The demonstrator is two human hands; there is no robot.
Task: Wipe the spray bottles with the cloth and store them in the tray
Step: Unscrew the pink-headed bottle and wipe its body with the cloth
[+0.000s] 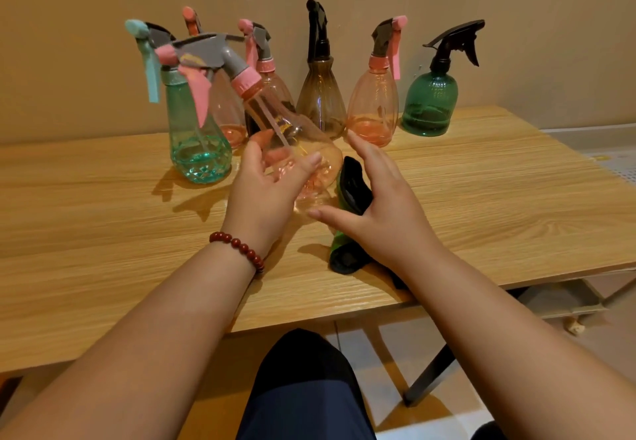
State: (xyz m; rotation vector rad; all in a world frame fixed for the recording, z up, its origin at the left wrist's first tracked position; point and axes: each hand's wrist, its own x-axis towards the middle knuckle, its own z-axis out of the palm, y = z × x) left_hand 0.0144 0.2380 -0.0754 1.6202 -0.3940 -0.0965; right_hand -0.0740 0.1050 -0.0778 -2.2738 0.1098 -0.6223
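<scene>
My left hand (pixel 266 191) grips the belly of a clear pink spray bottle (pixel 275 123) and holds it tilted above the wooden table (pixel 103 233), its grey head and pink trigger pointing left. My right hand (pixel 382 205) is just right of the bottle's base, thumb stretched toward it, and holds a green and black cloth (pixel 352 186) against its palm. The cloth's lower end (pixel 344 257) hangs near the tabletop. No tray is in view.
Several more spray bottles stand along the wall: a teal one (pixel 198 143), pink ones (pixel 227 112) (pixel 373 109), a brown one (pixel 321 95) and a green one (pixel 430 105). The table's front edge (pixel 309 315) is near my knees, with a table leg (pixel 430 370) at the right.
</scene>
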